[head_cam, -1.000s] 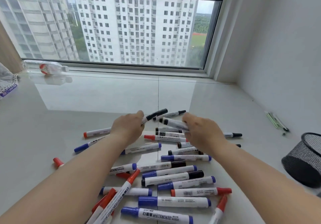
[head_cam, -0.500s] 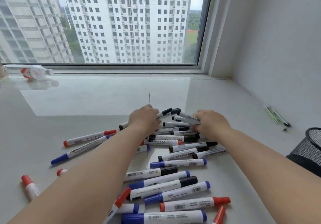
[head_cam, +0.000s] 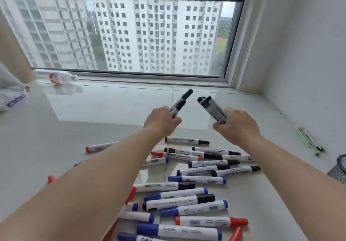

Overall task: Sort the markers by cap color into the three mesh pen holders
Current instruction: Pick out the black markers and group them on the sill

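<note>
My left hand (head_cam: 162, 122) grips two black-capped markers (head_cam: 181, 102), caps pointing up and away. Raised at the same height, my right hand (head_cam: 237, 125) holds a small bunch of black-capped markers (head_cam: 213, 109). Both hands hover above a loose pile of markers (head_cam: 187, 201) with black, blue and red caps spread over the white sill. A single black-capped marker (head_cam: 187, 140) lies just below the hands. One black mesh pen holder (head_cam: 338, 169) shows at the right edge, cut off by the frame; no other holder is in view.
A plastic bottle (head_cam: 56, 77) lies by the window at the back left. Thin green pens (head_cam: 309, 141) lie near the right wall. A stray red-capped marker (head_cam: 99, 146) and a red cap (head_cam: 50, 179) sit left of my arms. A fabric bag (head_cam: 11, 93) is at far left.
Both hands have lifted off the pile, each carrying black-capped markers upward. The view has tilted and shifted slightly.
</note>
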